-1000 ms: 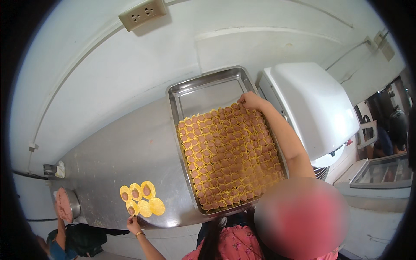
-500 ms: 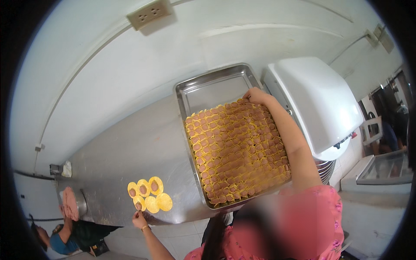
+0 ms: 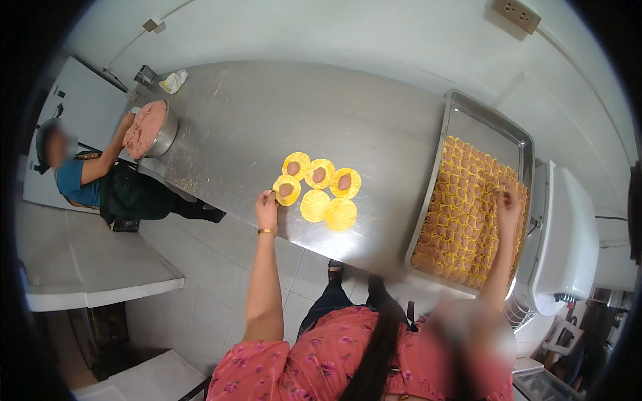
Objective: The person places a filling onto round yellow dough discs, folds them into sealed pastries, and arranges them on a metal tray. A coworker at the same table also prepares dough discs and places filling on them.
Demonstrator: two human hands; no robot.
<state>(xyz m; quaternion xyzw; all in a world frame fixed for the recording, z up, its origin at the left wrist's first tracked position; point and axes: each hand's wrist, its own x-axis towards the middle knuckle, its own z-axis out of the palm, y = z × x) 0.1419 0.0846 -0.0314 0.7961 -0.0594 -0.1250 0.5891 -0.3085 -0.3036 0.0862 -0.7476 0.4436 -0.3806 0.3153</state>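
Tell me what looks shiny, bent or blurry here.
In the head view, glare whitens the grey steel table just below the flat yellow discs; the same view bows the table's far edge and blackens the corners; there too, a blurred patch covers part of the lower right.

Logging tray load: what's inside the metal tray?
The metal tray holds packed rows of filled yellow wrappers. What's beneath them is covered; the right hand hides some.
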